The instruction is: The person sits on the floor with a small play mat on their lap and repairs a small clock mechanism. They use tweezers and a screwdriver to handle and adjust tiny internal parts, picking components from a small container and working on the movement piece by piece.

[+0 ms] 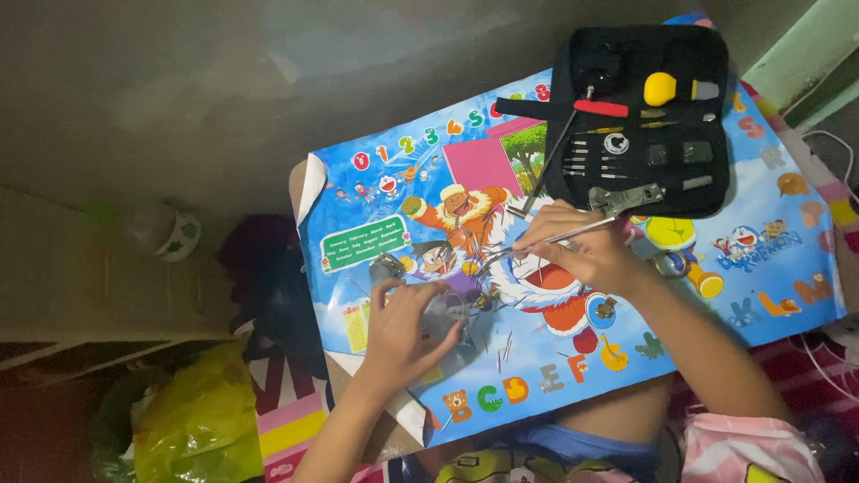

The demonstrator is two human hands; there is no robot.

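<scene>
Head view, looking down. Nearest me, my left hand [404, 324] lies palm down with fingers curled over a small, pale, blurred object [445, 311] that I cannot identify; whether the fingers clamp it or merely press on it I cannot tell. Just beyond those fingertips sit two small dark metal parts [484, 300], too blurred to name. Below and to the right of the fingers, several thin silver pins [504, 347] lie loose; I count about three, though blur makes the count unsure.

My right hand [586, 248] pinches one slim silver metal rod-shaped tool [537, 244] between thumb and fingers, closed firmly on it. Its long axis runs nearly level, tilted slightly, the working tip pointing left and a little down toward the left fingertips, the rear end projecting past the knuckles to the right.

Both hands work over one glossy blue cartoon-printed table mat with coloured letters and numerals [761, 277], whose near left corner curls up.

Beyond the right fingers lies one open black fabric zip tool case [725, 54], holding one yellow-headed tool [660, 88], one red-handled tool [601, 108] and a row of fine drivers hard to count. Its upper edge nears the frame limit.

Far left, a crumpled yellow plastic bag [199, 425] is partly cut off.
</scene>
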